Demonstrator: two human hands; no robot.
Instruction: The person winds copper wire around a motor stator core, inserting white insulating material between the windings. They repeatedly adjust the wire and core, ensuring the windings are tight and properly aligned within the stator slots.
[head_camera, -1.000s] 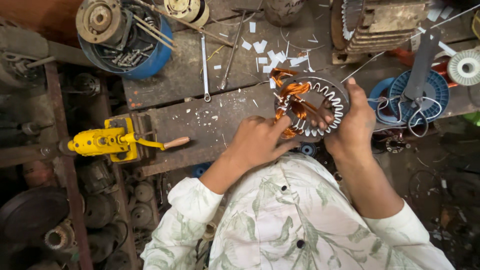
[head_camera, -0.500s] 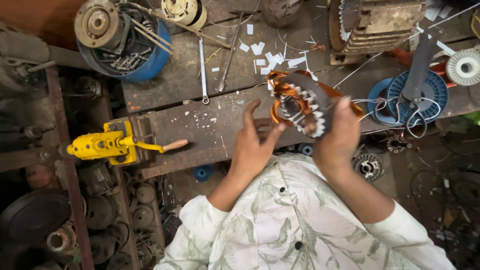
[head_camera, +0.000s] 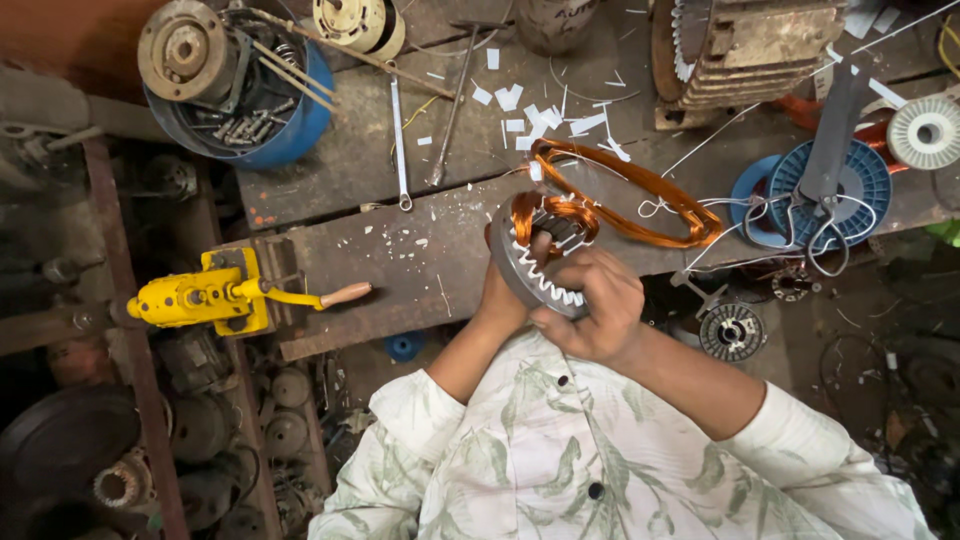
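You hold the metal ring (head_camera: 538, 268), a toothed motor core with white paper strips in its slots, lifted above the near edge of the wooden surface (head_camera: 400, 250) and tilted, so its open face looks toward about ten o'clock. Your right hand (head_camera: 590, 305) is the nearer one in the picture: its fingers (head_camera: 560, 262) are curled closed over the ring's lower rim at about five o'clock, with the fingertips reaching into the hole. Your left hand (head_camera: 498, 300) supports the ring from behind and below, at about seven o'clock; it is mostly hidden, so I cannot tell how far its fingers are closed.

The copper coil (head_camera: 640, 195) is the important thing. One bundle sits already on the ring at twelve o'clock, and a loose long loop goes out from it toward two to three o'clock, its long axis lying along that line, away from both hands. The right hand is closer to this loop.
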